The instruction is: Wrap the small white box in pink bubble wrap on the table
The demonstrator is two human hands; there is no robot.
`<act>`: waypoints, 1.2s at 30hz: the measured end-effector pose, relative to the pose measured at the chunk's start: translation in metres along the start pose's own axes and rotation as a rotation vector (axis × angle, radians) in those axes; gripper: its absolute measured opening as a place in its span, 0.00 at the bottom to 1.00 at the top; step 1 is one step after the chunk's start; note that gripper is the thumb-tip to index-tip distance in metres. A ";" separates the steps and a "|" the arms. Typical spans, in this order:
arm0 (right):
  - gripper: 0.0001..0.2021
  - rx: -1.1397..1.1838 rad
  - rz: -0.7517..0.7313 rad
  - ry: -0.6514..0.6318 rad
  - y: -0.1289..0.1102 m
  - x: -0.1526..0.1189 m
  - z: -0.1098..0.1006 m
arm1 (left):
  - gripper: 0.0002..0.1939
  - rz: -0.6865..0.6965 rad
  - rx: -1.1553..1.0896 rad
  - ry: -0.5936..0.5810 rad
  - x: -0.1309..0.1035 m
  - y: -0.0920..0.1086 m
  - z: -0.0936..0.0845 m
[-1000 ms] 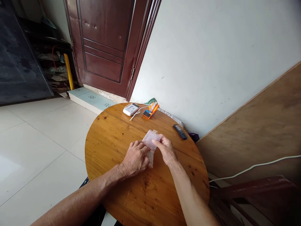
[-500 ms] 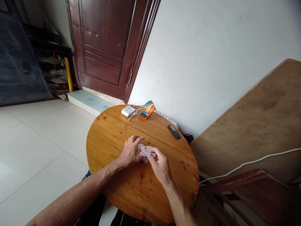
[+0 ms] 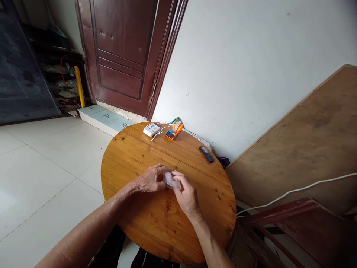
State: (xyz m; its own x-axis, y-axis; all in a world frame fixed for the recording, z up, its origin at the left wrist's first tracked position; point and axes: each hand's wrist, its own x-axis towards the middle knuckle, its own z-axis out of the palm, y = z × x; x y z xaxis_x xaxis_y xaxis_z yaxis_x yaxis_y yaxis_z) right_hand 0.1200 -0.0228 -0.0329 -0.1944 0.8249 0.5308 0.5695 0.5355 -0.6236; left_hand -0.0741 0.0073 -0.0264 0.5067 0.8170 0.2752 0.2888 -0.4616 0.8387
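Note:
A small crumpled piece of clear plastic, which looks like a thin bag, is between my two hands above the round wooden table. My left hand has its fingers curled and pinches the plastic's left side. From the right, my right hand grips the other side between thumb and fingers. Parts of the plastic are hidden behind the fingers, and I cannot make out whether anything is inside it.
Toward the table's far edge lie a white box-like device with a cord and an orange dispenser-like object. A dark blurred-out object rests at the right. Beyond are a white wall, a brown door and a leaning wooden board.
My left hand's raised fingers have come down and closed on the plastic. The plastic is more bunched up between both hands. The view has shifted slightly.

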 end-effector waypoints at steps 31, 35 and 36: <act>0.18 0.351 0.458 -0.096 0.020 0.027 0.010 | 0.27 -0.191 -0.115 0.110 0.008 -0.015 0.015; 0.19 0.353 0.510 -0.019 0.015 0.032 0.020 | 0.28 -0.175 -0.134 0.100 0.009 -0.016 0.016; 0.18 0.363 0.517 0.006 0.015 0.032 0.022 | 0.28 -0.175 -0.130 0.097 0.009 -0.016 0.016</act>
State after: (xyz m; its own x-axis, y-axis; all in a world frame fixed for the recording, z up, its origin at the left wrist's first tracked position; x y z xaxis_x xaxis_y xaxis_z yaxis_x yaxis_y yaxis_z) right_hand 0.1045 0.0156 -0.0373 0.0387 0.9931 0.1109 0.2810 0.0957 -0.9549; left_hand -0.0609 0.0163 -0.0447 0.3760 0.9129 0.1585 0.2552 -0.2665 0.9294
